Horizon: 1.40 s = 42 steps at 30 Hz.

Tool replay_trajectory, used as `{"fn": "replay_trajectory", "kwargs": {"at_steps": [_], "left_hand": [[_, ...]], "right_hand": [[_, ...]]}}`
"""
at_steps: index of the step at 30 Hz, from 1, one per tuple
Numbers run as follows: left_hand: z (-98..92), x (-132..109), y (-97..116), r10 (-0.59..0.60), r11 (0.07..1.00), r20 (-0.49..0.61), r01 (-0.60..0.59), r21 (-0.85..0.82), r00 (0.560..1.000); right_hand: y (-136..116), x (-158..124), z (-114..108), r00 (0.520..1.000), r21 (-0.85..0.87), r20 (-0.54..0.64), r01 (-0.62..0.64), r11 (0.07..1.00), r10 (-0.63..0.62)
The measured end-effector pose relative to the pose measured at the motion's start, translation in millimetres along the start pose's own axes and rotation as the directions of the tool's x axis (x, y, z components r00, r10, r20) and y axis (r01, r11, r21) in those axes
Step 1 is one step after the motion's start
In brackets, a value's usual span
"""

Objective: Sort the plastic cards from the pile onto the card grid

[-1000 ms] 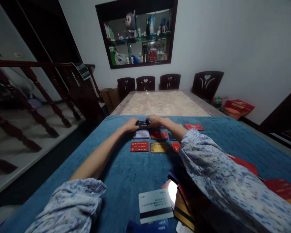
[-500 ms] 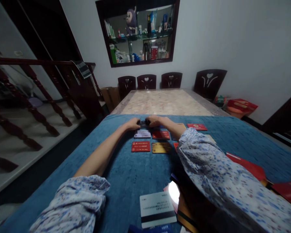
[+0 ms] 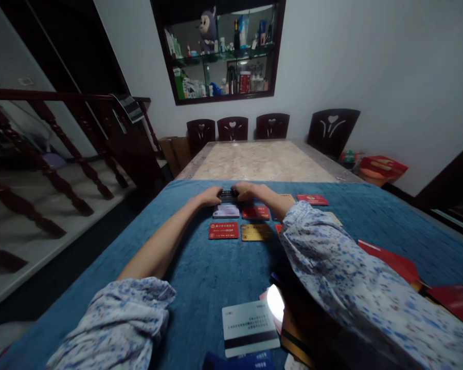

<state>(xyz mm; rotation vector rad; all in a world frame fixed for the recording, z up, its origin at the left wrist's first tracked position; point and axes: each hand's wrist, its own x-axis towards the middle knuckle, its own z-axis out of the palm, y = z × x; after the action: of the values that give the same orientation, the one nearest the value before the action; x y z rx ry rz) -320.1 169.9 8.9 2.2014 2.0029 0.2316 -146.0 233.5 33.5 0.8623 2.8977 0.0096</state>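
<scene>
Both hands reach to the far side of the blue cloth point(image 3: 193, 267). A black card point(image 3: 228, 195) lies between them, my left hand point(image 3: 210, 196) gripping its left end and my right hand point(image 3: 245, 191) its right end. Just in front of it are a pale card point(image 3: 226, 211) and a red card point(image 3: 255, 212). A nearer row holds a red card with white print point(image 3: 223, 230) and a gold card point(image 3: 256, 233). My right forearm partly covers other cards, among them an orange-yellow one. Farther right lies a red card point(image 3: 312, 199).
Near the front edge lie a silver card with a black stripe point(image 3: 250, 328), a blue card point(image 3: 241, 362) and a glaring bright spot. Red packets point(image 3: 391, 263) are at the right. Chairs point(image 3: 232, 128) stand behind the table, a railing point(image 3: 57, 95) at the left.
The view has shifted very slightly. Both hands keep their places at the black card.
</scene>
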Motion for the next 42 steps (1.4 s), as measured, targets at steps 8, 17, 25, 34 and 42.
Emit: {"fn": "replay_trajectory", "kwargs": {"at_steps": [8,17,25,34,42], "left_hand": [[2.0,-11.0,-1.8,-0.025,1.000,-0.092,0.023,-0.018,0.995],[2.8,-39.7,15.6,-0.014,0.994,-0.265,-0.015,-0.106,0.964],[8.2,-67.3,39.7,0.097,0.983,-0.408,-0.152,-0.104,0.908],[22.1,-101.3,78.4,0.243,0.941,-0.483,-0.326,-0.094,0.841],[34.2,-126.2,111.7,0.303,0.909,-0.485,-0.402,-0.113,0.820]], "right_hand": [[10.0,-5.3,-1.6,0.997,-0.027,-0.071,0.020,0.999,-0.022],[3.5,-43.3,-17.5,0.975,-0.018,-0.214,0.062,0.998,-0.065],[-10.5,-90.5,-26.1,0.969,-0.063,-0.240,0.047,0.997,-0.061],[-16.3,-139.8,-18.4,0.967,-0.088,-0.250,0.030,0.996,-0.051],[-29.7,-189.5,-16.6,0.962,-0.037,-0.272,0.013,0.999,-0.023]]}}
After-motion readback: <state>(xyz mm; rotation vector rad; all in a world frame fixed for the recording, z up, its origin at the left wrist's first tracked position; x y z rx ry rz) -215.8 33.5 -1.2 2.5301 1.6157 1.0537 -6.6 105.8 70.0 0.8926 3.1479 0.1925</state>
